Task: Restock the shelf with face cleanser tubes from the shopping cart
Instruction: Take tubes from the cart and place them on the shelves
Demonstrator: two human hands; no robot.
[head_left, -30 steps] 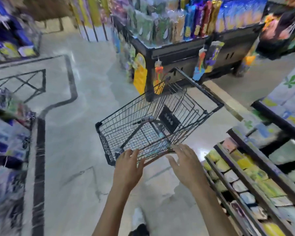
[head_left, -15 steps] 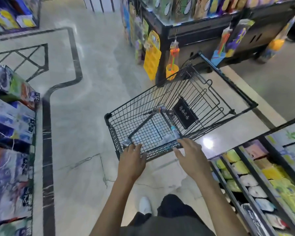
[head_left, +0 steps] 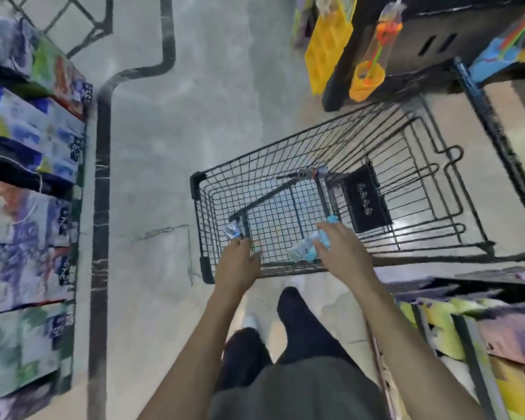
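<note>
Cleanser tubes (head_left: 308, 248) lie in the cart (head_left: 285, 165) just under the open right hand (head_left: 343, 256)

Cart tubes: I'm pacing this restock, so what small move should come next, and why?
Probably lower the right hand to close on the tube beneath its fingers. Both hands are open over the cart, neither holding anything; the left hand hovers near another tube.

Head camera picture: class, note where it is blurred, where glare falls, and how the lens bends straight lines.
Head view: the packs at the left edge smear with motion blur; glare whitens the floor seen through the shopping cart; wide-angle distortion bows the floor's dark border line; both hands and the tubes in the cart are soft.
</note>
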